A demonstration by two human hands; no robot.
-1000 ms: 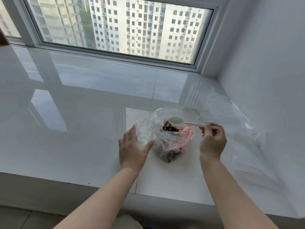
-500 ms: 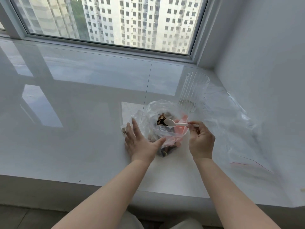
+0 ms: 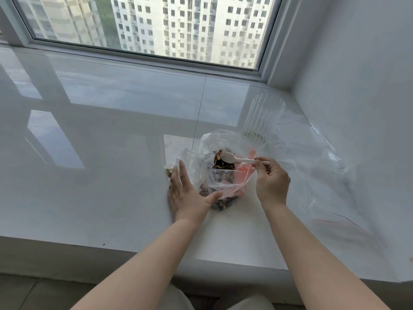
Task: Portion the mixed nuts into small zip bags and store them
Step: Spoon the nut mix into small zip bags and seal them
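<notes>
A person stands at a glossy white windowsill (image 3: 111, 175), arms reaching forward. Their right hand (image 3: 271, 182) pinches the handle of a small white plastic spoon (image 3: 237, 159) between thumb and fingers, with the bowl dipped into the open mouth of a clear plastic bag (image 3: 223, 166). Inside the bag sit the mixed nuts (image 3: 220, 162), a brown heap showing at the top and again through the plastic near the bottom.

The left hand (image 3: 187, 193) is open, fingers straight and spread. It rests against the bag's left side, thumb touching the lower front, bracing it rather than gripping. A smaller piece of clear plastic stands just above those fingers; whether it is one of the small zip bags I cannot tell.

Behind the bag stands a ribbed clear tumbler (image 3: 261, 121). A large sheet of clear plastic (image 3: 324, 175) lies crumpled to the right, against the wall.

The bag looks soft and unsupported, so it could slump or tip if the bracing hand eases off, spilling nuts across the slick sill. A heaped spoonful may also shed nuts on its way out, and the bag's loose rim could snag the spoon.
</notes>
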